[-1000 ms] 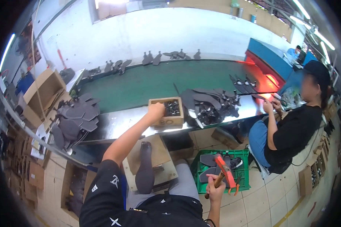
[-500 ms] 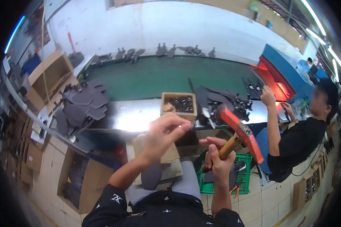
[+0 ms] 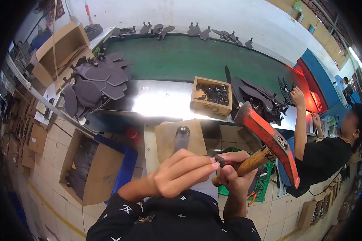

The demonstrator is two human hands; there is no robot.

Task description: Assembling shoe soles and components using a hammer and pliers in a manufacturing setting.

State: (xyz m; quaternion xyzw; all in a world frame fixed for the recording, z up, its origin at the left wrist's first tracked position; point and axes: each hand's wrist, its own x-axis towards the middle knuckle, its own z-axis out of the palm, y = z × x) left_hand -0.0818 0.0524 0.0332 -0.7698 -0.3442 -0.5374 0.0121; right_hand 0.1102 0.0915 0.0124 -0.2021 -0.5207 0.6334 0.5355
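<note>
My right hand (image 3: 240, 174) is closed round the wooden handle of a hammer (image 3: 271, 140) with a red, worn head. Between the fingertips of my left hand (image 3: 185, 173) is a small dark block-like piece (image 3: 220, 161); my right thumb and forefinger also meet it. Just beyond my hands, a dark grey sole-shaped piece (image 3: 182, 140) with a shiny black end lies on a tan board (image 3: 163, 138). My left hand hides its near end. An open wooden box (image 3: 211, 108) of small black parts stands on the metal bench edge.
Dark sole-shaped pieces (image 3: 96, 78) are heaped at left, with more (image 3: 261, 96) right of the box. Beyond runs a green belt (image 3: 173, 54). A carton (image 3: 96, 172) and a green crate (image 3: 265, 182) stand low down. At right, a co-worker (image 3: 326, 152) reaches toward a red-lit machine (image 3: 313, 86).
My left hand has come down and rightward to meet my right hand, where the small dark piece now shows between their fingers. The hammer stays in my right hand. The whole view has shifted.
</note>
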